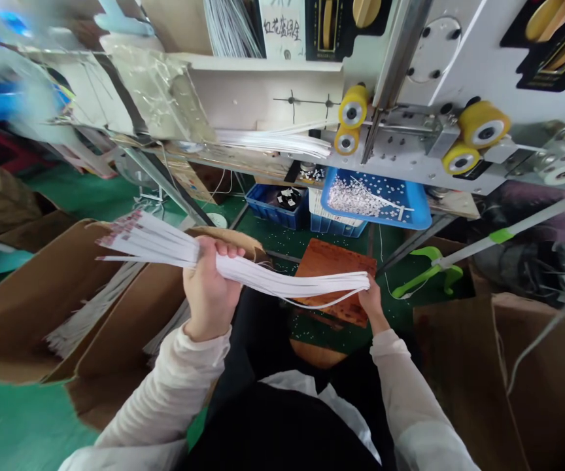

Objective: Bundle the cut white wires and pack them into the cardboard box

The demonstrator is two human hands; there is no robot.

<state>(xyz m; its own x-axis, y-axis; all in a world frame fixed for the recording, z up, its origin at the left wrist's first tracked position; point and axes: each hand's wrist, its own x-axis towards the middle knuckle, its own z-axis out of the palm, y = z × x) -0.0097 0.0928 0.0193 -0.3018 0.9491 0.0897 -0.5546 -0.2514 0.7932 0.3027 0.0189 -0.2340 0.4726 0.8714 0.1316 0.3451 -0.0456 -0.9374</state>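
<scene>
- White flat strips (263, 268) form a long loose bundle held across the lap, level in front of the body, with red-marked ends (120, 235) fanning out toward the left of the view.
- The left hand (211, 288) is closed in a full fist around the bundle's middle, fingers wrapped over the top, with no gap showing.
- The right hand (373, 299) pinches the bundle's other end, nearly closed; the strips partly hide the fingers.
- One thin strand (324, 302) sags out of line below the bundle. For neat handling, a firm fist at the middle and a light end pinch keep the strips flat, side by side and untwisted.
- Beneath the right hand lies an orange-brown wooden board (334, 261).
- Cardboard boxes (42, 307) stand to the left, with a bundle of pale fringed strands (91, 307) lying in them.
- Ahead, a machine with yellow rollers (354, 106) rises above a blue tray (375, 199) of small white pieces and a blue plastic crate (277, 208).
- More white strips (275, 142) lie on the machine's shelf.
</scene>
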